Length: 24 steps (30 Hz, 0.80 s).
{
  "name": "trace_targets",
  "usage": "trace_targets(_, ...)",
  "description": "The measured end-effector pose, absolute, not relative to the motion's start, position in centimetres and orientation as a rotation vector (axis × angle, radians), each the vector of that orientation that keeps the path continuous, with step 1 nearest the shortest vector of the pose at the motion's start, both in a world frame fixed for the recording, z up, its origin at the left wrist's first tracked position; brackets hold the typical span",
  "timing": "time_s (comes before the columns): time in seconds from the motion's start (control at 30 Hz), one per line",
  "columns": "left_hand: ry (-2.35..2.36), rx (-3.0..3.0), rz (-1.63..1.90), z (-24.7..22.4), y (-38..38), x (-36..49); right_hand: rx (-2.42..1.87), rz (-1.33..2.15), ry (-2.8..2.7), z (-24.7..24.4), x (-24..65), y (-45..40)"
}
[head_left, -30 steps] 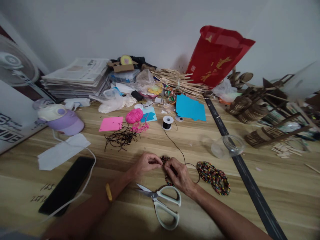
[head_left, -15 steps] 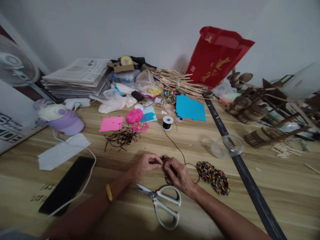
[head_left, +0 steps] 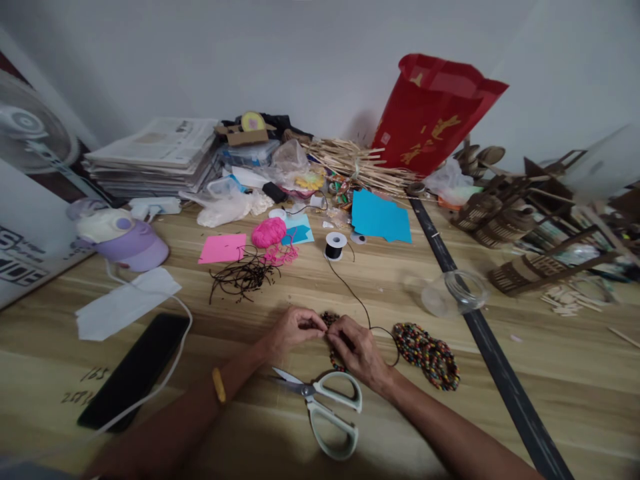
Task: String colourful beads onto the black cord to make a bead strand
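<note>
My left hand (head_left: 297,331) and my right hand (head_left: 357,350) meet at the fingertips, both pinched on a string of small dark and coloured beads (head_left: 337,361). My right hand covers much of that string, and the exact spot between the fingertips is too small to make out. From a white spool of black cord (head_left: 335,248), a thin black line (head_left: 353,290) runs down and curls beside my right hand. White-handled scissors (head_left: 333,413) lie partly open just below the hands. To the right rests a coiled pile of multicoloured beads (head_left: 427,355).
Black cord offcuts (head_left: 243,275), pink yarn (head_left: 269,232) and pink paper (head_left: 223,248) lie beyond my left hand. A dark phone (head_left: 135,370) with a white cable is at left. A clear container (head_left: 445,295) and blue paper (head_left: 381,215) stand farther right, with wooden baskets (head_left: 525,272) beyond.
Almost nothing differs. Both hands hold the same place, with only a very slight shift at the fingertips.
</note>
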<state>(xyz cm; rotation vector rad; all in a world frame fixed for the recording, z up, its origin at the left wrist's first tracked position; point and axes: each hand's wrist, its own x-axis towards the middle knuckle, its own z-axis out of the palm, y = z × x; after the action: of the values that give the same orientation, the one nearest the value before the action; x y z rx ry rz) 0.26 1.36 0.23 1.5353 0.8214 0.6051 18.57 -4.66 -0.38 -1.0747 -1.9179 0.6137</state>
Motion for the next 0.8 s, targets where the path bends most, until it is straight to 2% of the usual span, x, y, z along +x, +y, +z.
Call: trace_targets(0.8, 0.829, 1.445, 0.582, 0.3, 1.36, 0.41, -1.102, 0.669, -1.891, -0.74, 18.59, -4.76)
